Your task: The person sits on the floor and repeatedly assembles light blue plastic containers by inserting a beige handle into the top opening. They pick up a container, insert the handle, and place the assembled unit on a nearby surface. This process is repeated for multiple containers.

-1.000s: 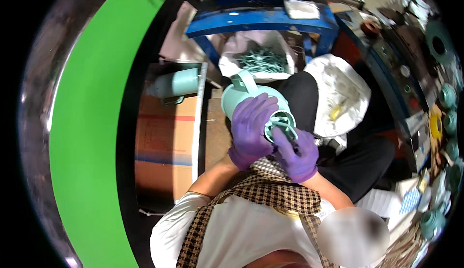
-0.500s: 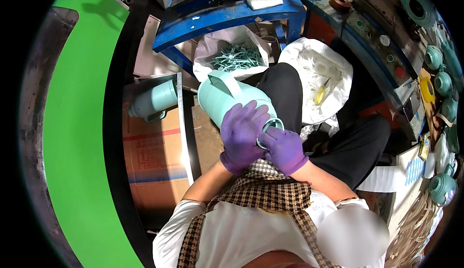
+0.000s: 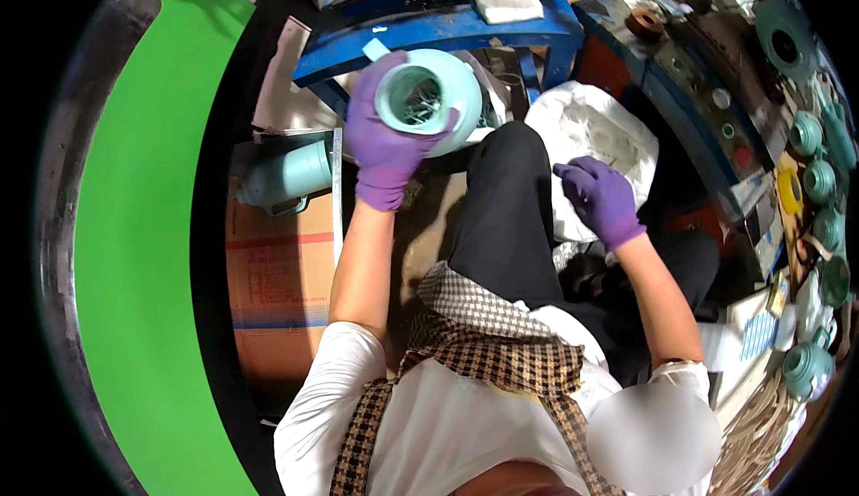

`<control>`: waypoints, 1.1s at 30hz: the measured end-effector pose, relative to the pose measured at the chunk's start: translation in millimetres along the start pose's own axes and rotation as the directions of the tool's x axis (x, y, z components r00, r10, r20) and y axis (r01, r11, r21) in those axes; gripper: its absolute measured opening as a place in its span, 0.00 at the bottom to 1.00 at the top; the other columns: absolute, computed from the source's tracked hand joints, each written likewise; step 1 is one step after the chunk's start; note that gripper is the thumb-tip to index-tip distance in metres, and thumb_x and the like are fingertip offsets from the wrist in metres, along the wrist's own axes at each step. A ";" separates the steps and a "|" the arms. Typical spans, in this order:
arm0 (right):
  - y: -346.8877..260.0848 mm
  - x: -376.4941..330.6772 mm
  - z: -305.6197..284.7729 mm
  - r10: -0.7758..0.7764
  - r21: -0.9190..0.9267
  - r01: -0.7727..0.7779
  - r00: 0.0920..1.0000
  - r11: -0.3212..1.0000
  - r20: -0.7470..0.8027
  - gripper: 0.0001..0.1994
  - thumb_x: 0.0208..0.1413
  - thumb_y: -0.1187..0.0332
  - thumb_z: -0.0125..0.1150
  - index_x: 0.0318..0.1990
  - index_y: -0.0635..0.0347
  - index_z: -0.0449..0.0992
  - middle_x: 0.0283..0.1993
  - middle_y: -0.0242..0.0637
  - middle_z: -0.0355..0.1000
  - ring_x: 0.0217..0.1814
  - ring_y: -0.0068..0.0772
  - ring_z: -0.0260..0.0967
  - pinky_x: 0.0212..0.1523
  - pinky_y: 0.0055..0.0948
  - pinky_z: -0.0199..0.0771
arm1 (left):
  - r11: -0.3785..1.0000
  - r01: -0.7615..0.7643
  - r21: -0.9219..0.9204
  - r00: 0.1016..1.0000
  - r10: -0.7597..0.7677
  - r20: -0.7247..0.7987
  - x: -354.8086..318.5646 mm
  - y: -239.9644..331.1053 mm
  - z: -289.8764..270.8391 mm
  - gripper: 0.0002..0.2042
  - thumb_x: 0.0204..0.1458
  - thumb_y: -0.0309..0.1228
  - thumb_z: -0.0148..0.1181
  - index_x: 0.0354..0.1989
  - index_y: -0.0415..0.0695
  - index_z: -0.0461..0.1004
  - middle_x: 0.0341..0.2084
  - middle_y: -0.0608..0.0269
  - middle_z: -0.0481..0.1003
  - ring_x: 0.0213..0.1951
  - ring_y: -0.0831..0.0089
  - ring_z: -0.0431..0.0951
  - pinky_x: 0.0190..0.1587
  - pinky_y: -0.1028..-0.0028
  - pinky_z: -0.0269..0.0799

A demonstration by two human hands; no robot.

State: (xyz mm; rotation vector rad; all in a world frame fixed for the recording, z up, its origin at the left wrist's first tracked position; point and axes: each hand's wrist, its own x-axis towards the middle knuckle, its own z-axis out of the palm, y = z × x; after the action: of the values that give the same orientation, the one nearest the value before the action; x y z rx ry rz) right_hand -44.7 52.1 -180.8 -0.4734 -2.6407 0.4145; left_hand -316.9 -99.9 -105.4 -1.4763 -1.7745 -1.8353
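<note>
One jug (image 3: pixel 461 84) is clasped by the left hand (image 3: pixel 380 143) near the bench (image 3: pixel 429 22). The right hand (image 3: pixel 604 199), loosely bent, is seen apart, near the bag (image 3: pixel 565 220). Carrying seems underway; a firm grip is needed.

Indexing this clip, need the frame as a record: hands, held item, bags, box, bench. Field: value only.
left hand: purple-gloved, gripping held item
held item: mint-green cylindrical vessel, round mouth facing the camera
right hand: purple-gloved, loosely open, nothing visible in it
right-hand bag: white, holds pale ring-like pieces; overlaps right hand in view, contact unclear
box: brown cardboard, left of the person
second vessel: mint-green, handled, on its side near the box's far end
bench: blue-painted, white flat packet on top
</note>
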 end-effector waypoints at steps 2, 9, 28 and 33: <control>50.0 -0.3 36.7 0.218 -0.215 -0.156 0.927 0.964 0.306 0.15 0.50 0.70 0.63 0.47 0.48 0.80 0.42 0.45 0.76 0.47 0.50 0.77 0.46 0.42 0.79 | 0.998 -0.019 -0.058 0.994 0.013 -0.106 5.4 0.2 -13.5 0.38 0.33 0.31 0.83 0.58 0.39 0.72 0.55 0.60 0.76 0.52 0.72 0.77 0.58 0.70 0.73; 164.5 -57.2 157.8 0.471 -0.331 -0.345 0.747 0.878 0.470 0.09 0.48 0.65 0.67 0.38 0.52 0.84 0.45 0.50 0.76 0.48 0.54 0.76 0.49 0.44 0.77 | 0.979 -0.200 -0.037 0.959 0.188 -0.214 -5.8 21.6 -48.7 0.40 0.31 0.38 0.83 0.56 0.37 0.72 0.52 0.54 0.73 0.54 0.59 0.73 0.59 0.60 0.68; -81.8 -61.2 39.8 -0.001 0.012 0.001 0.997 1.000 0.081 0.07 0.48 0.69 0.71 0.34 0.52 0.80 0.34 0.37 0.71 0.36 0.43 0.73 0.33 0.37 0.73 | 0.964 -0.093 0.250 0.960 0.021 0.279 -106.7 57.3 -54.6 0.38 0.26 0.35 0.83 0.51 0.39 0.74 0.50 0.50 0.77 0.53 0.49 0.77 0.60 0.54 0.69; -122.7 -8.7 -13.3 -0.067 0.523 0.230 0.948 0.821 -0.312 0.10 0.46 0.78 0.73 0.35 0.62 0.78 0.46 0.42 0.73 0.41 0.38 0.75 0.39 0.31 0.75 | 0.964 -0.119 0.239 0.958 0.049 0.283 -102.2 53.9 -44.3 0.37 0.29 0.37 0.82 0.53 0.40 0.74 0.51 0.50 0.77 0.56 0.52 0.76 0.62 0.54 0.66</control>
State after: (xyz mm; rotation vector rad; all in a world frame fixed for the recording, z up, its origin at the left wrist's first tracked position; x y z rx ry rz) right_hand -63.2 -58.5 -128.6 -0.1164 -2.1235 0.9497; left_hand -251.0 -200.1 -136.0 -1.7364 -1.9457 -1.3531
